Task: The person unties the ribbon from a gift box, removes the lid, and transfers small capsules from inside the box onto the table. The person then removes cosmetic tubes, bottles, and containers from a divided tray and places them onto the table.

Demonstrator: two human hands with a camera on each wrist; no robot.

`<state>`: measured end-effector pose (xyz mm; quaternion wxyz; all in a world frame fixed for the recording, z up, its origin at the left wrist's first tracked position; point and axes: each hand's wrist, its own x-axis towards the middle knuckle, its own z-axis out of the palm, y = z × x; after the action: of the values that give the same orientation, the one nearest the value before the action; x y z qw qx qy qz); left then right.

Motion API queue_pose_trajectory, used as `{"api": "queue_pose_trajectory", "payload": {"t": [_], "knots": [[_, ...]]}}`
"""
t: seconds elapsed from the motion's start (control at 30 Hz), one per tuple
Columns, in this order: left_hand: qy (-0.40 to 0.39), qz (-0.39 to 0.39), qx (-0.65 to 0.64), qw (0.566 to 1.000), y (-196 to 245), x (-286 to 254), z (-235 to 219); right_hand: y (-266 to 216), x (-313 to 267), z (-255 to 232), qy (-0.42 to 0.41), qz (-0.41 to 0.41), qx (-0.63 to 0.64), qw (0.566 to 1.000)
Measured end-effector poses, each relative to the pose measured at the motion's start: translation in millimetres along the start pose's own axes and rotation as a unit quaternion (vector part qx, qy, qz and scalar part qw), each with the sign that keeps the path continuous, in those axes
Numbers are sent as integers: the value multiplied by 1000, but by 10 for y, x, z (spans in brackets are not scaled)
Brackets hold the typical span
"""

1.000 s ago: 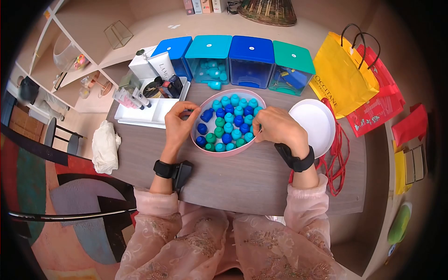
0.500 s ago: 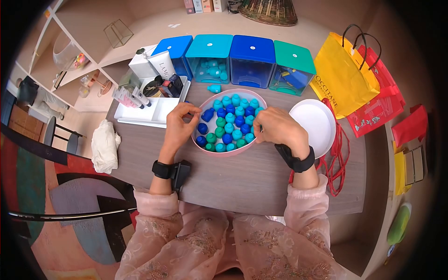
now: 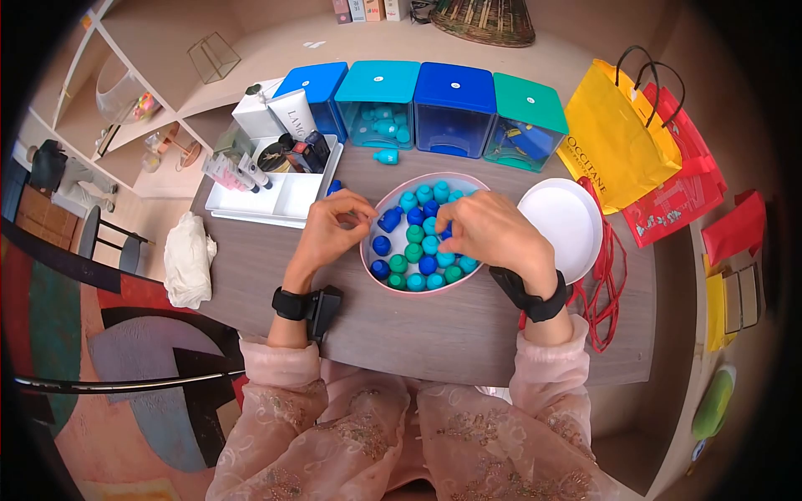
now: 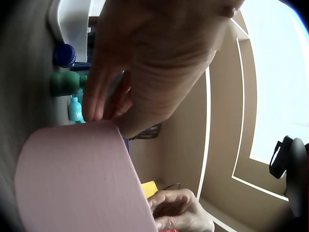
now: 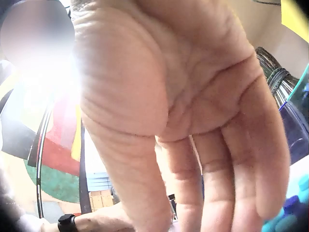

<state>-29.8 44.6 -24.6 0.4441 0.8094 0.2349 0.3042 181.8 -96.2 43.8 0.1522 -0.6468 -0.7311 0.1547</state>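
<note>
Lying at the left edge of the grey wood-grain table (image 3: 401, 334), a crumpled white cloth (image 3: 189, 263) sits clear of both hands. White compartmented plastic tray (image 3: 294, 197) next; its dividers presumably keep the tubes and cosmetics from sliding. Beside its right edge, one small dark-blue bottle (image 3: 334, 186).

Left hand (image 3: 336, 224) at the near box's left rim, fingers bent, thumb and fingertips close; likely steadying the wall. Whether it pinches the rim: cannot tell. Left wrist view adds a small green bottle (image 4: 65, 83) beyond the fingers.

Behind: turquoise-lidded clear box (image 3: 378, 82) holding turquoise bottles, one loose turquoise bottle (image 3: 386, 156) just in front. Matching colours suggest storage by colour.

Pink oval box (image 4: 77, 179) between the hands, probably central so both can reach in. Blue, turquoise and green bottles (image 3: 415, 235) inside, spaced across its white floor.

Right hand (image 3: 501, 230), apart from the left, hangs over the box's right side, fingertips down among the bottles. Tips hidden; grip cannot be told.

Far right: shallow white rounded lid (image 3: 561, 225), hollow side up, seemingly parked off the box for access; red cord (image 3: 603, 292) beside it.
</note>
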Motion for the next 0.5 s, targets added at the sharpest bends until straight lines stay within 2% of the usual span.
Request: {"api": "queue_pose_trajectory", "payload": {"t": [0.13,0.37,0.5], "knots": [[-60,-12,-6,998,-19,-17,22,19,41,54,56,7,-23,998],[-18,31,17,999,75,-1,107,125,41,135,36,-8,-56,998],[-19,104,70,992,160,17,142,115,-14,86,29,-10,-20,999]]}}
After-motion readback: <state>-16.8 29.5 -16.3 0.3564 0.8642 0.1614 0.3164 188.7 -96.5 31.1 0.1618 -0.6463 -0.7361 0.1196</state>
